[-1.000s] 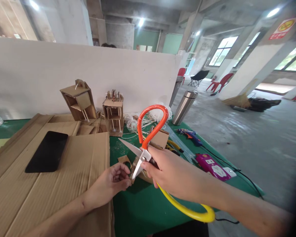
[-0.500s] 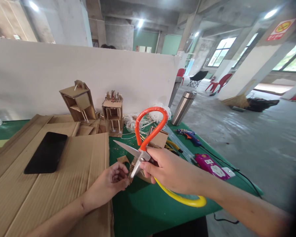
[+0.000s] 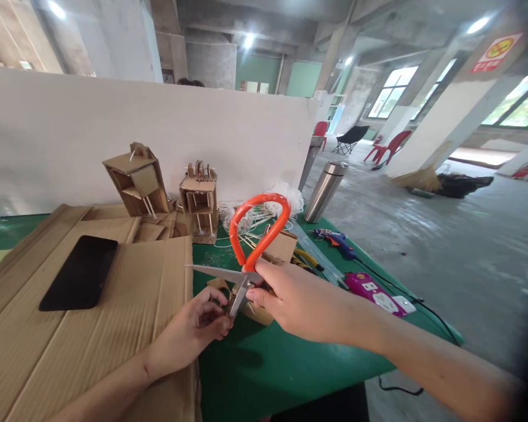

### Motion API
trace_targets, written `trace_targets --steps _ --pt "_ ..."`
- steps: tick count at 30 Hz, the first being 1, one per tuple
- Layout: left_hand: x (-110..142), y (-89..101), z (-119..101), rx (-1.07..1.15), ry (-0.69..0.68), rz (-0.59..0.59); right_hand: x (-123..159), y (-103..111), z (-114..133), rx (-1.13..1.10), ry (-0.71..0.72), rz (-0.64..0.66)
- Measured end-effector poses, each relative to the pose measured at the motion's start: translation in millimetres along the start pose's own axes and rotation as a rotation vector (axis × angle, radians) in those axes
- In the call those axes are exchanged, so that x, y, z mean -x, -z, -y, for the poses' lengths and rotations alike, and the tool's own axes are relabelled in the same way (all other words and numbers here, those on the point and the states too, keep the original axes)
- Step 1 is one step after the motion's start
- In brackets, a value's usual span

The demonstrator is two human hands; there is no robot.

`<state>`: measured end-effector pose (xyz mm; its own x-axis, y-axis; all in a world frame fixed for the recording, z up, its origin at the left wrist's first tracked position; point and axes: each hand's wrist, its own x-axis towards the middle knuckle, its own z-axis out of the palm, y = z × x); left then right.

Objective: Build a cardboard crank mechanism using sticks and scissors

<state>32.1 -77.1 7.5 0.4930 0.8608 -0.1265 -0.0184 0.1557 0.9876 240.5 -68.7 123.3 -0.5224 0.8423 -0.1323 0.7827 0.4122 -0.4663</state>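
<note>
My right hand point(image 3: 294, 302) grips a pair of scissors point(image 3: 252, 259) close around the pivot. The orange handle loop stands upright above the hand; the yellow handle is hidden. The blades are spread, one pointing left and the other pointing down towards my left fingers. My left hand point(image 3: 193, 328) is closed, with thumb and fingertips pinching a small cardboard piece point(image 3: 234, 297) beside the lower blade. Blade and fingers partly cover this piece. Behind both hands, another cardboard scrap point(image 3: 219, 283) lies on the green table.
A black phone point(image 3: 79, 273) rests on cardboard sheets point(image 3: 136, 281) at left. Two cardboard models point(image 3: 136, 181) stand at the back. To the right are a steel flask point(image 3: 326, 192), a glue gun point(image 3: 335, 241), a purple power strip point(image 3: 376, 293) and a cable.
The scissors have turned and opened wider: the upper blade now points more level to the left, and the yellow handle has gone out of sight. My left hand keeps its pinch.
</note>
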Motion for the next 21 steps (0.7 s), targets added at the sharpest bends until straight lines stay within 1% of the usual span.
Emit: trace_targets --steps 9,14,17,21 --pt "0 1.3 1 0.015 -0.017 0.006 -3 3 8 0.003 0.065 0.028" --pt "0 2.8 3 0.014 -0.023 0.001 -7 -1 5 0.013 0.13 0.017" --pt "0 3.3 4 0.018 -0.035 0.013 -9 -7 4 0.04 0.11 -0.027" --pt "0 3.5 4 0.015 -0.044 0.012 -8 -16 12 0.085 0.031 -0.092"
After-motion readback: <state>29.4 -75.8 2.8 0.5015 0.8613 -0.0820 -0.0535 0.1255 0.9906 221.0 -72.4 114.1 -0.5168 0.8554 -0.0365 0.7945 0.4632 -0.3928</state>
